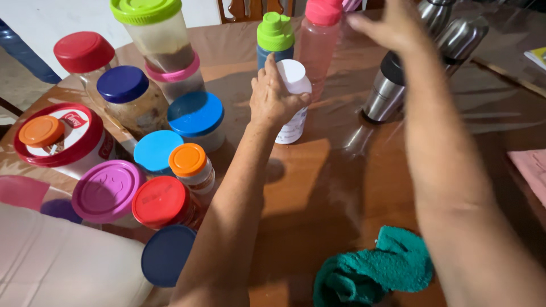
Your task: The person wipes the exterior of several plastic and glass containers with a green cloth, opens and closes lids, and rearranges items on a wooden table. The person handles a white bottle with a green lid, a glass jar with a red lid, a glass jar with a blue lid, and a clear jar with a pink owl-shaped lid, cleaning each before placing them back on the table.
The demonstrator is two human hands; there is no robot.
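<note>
The white bottle [293, 102] stands upright on the wooden table [318, 170], just above centre, at twelve o'clock from the person. The left hand [273, 96] is wrapped around its upper part — fingers clamped on it below the white cap. The right hand [392, 25], blurred, hangs open and empty at one o'clock, near the pink bottle [318, 40] and a steel flask [387, 88]. The step in hand looks like gripping the bottle; a next move would call for a firm hold. Lidded jars [153, 165] crowd nine o'clock — a teal cloth [375, 270] lies at five.
</note>
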